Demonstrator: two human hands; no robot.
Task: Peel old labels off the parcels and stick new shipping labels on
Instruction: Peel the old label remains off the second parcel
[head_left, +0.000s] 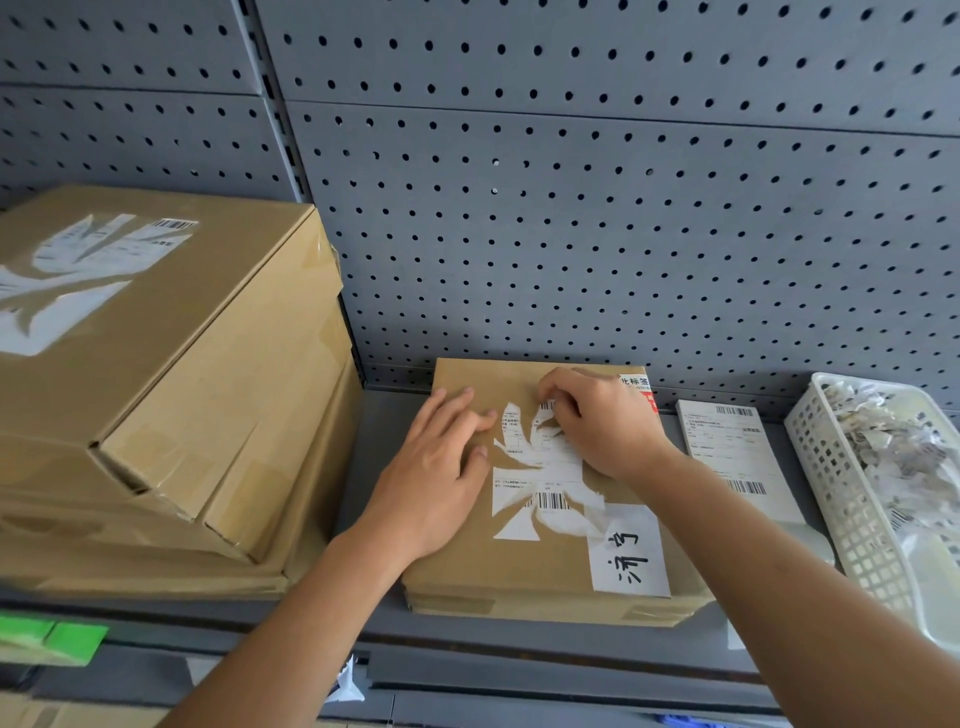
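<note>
Pressing my left hand flat, fingers straight, on the left part of the parcel, I hold the flat brown box on the grey shelf. My right hand is curled, its fingertips pinching a torn bit of the old label near the parcel's far edge. The label is ragged and half stripped, with a white handwritten sticker at its near right. A new shipping label lies just right of the parcel, beside a white basket of paper scraps. A stack of boxes stands at left.
</note>
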